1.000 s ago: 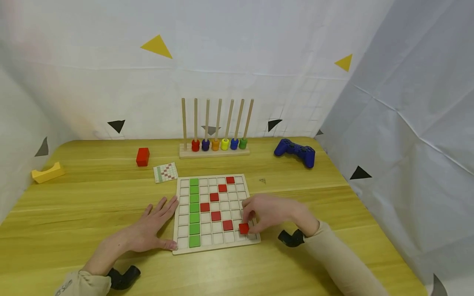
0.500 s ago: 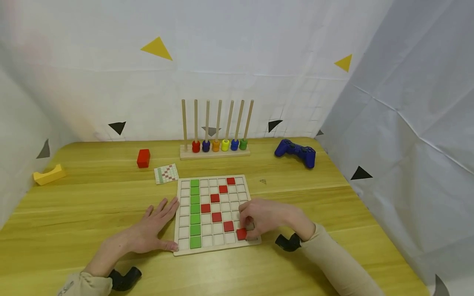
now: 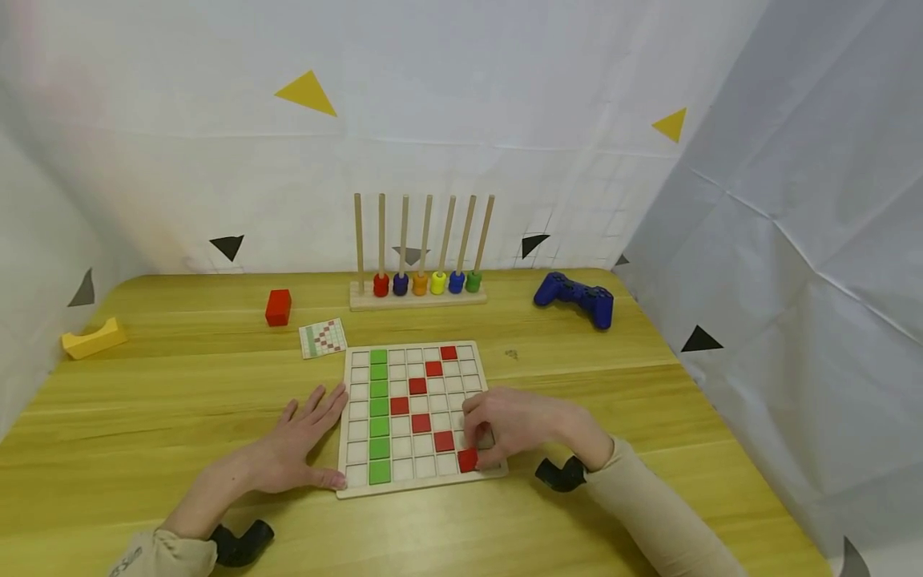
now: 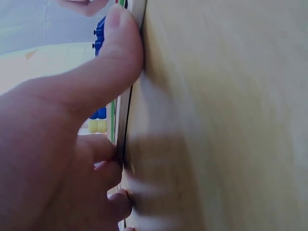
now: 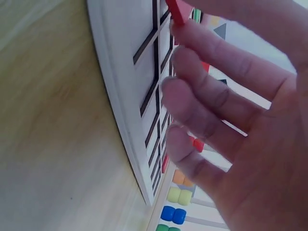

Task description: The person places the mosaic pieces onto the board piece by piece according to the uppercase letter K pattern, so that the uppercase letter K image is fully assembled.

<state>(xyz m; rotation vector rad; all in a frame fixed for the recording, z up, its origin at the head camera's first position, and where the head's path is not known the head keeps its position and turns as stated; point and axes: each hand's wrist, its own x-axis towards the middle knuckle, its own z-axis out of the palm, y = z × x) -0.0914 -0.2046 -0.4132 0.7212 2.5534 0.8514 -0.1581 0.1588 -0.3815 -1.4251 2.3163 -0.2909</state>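
Observation:
A wooden grid board lies flat on the table, with a column of green tiles and several red tiles forming a sideways V. My right hand pinches a red tile between thumb and index finger over the nearest row, second column from the right. In the right wrist view that red tile sits tilted at the fingertips. My left hand rests spread on the table, its thumb and fingertips touching the board's left edge. The board's lower right cells are partly hidden by my right hand.
Behind the board lies a small pattern card. Farther back stand a red block, a peg rack with coloured beads and a blue game controller. A yellow arched block is at far left. White cloth walls surround the table.
My right hand has moved slightly toward me and to the left, bringing the red tile down over the nearest row. My left hand has stayed in place.

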